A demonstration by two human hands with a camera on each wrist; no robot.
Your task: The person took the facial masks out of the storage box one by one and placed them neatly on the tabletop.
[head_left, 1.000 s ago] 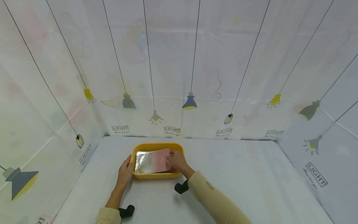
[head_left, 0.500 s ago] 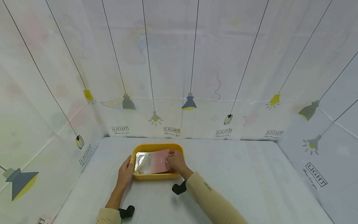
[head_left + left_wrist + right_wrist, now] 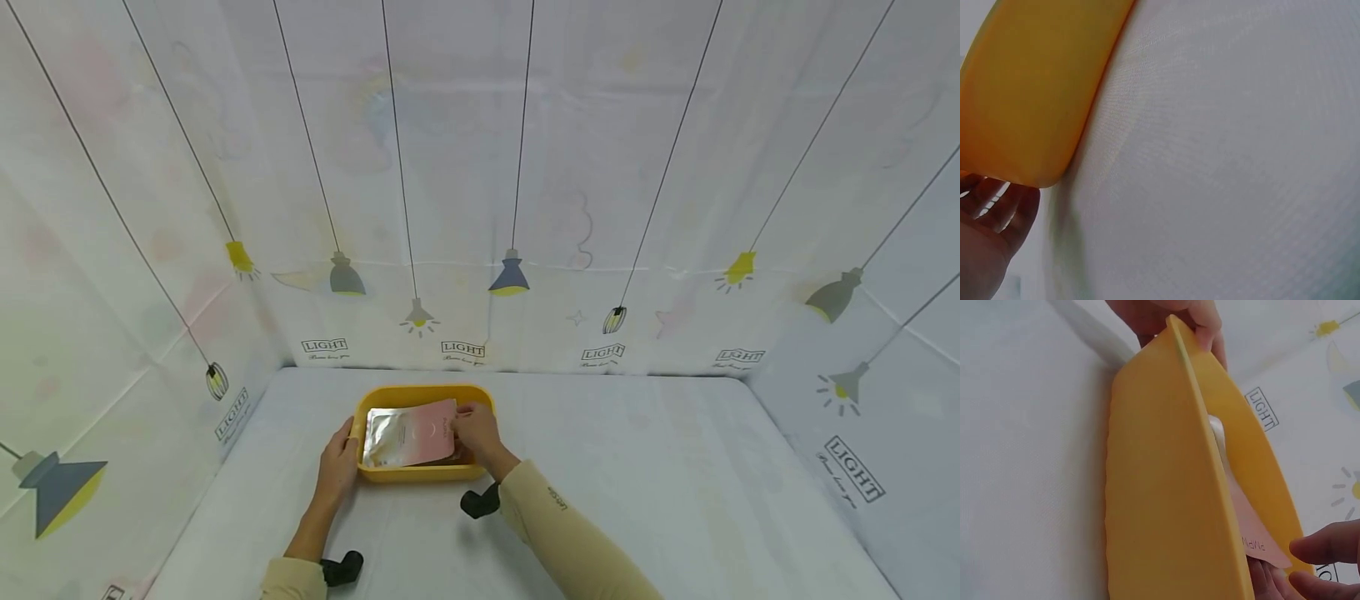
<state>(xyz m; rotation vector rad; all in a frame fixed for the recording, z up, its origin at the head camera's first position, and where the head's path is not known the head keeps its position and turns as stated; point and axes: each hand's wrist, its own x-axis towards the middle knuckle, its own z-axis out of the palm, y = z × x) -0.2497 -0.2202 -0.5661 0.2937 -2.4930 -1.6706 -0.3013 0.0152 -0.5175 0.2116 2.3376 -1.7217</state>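
Observation:
A yellow plastic basket (image 3: 420,475) stands on the white-covered table. Inside it lies a flat foil packet (image 3: 412,435), silver on the left and fading to pink on the right. My left hand (image 3: 336,468) grips the basket's left end; the right wrist view shows that hand (image 3: 1169,312) with its thumb over the rim. Reaching inside, my right hand (image 3: 477,432) pinches the right edge of the packet. Close up, the thumb and a finger meet at the packet's pink corner (image 3: 1260,540), while other fingers sit lower, partly hidden by the basket wall (image 3: 1160,469).
A white cloth wall (image 3: 555,208) printed with hanging lamps rises behind the table (image 3: 637,483) and along both sides. A black wrist mount (image 3: 480,502) juts from the right sleeve, another mount (image 3: 342,568) from the left. Both hover in front of the basket.
The right hand and forearm have shifted very slightly, and the packet's right edge has barely moved. Left hand and basket stay in place.

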